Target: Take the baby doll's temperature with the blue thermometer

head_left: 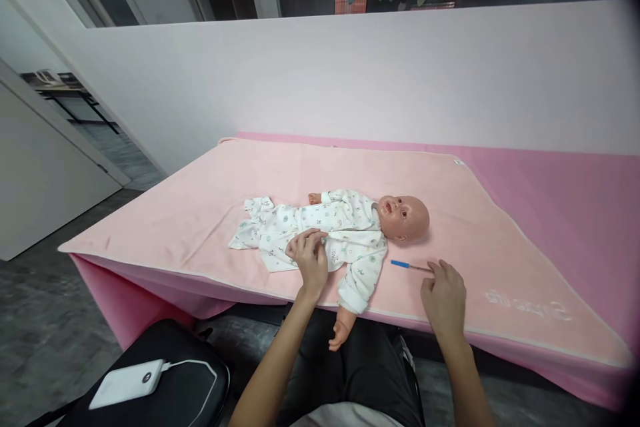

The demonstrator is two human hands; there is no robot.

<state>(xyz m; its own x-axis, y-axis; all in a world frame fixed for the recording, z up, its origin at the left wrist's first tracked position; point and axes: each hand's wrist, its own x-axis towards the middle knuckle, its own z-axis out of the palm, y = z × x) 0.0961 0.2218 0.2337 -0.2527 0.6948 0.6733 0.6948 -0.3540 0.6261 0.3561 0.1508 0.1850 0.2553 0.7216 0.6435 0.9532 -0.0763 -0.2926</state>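
A baby doll (406,219) lies on its back, head to the right, in a white long-sleeved outfit (320,215) printed with small green and blue figures. My left hand (311,259) rests at the doll's near side, fingers curled and pinching the edge of the outfit's cloth. To the right, below the doll's head, my right hand (445,293) has its fingertips closed at the thin end of a slim stick with a blue end (400,264). The stick's exact kind cannot be made out. One doll arm (343,327) hangs over the near table edge.
A peach blanket (165,213) lies over a pink cloth (565,200) on the table. The white wall (350,80) stands behind. At lower left, a white power bank (127,383) with a cable lies on a black seat or bag (180,347).
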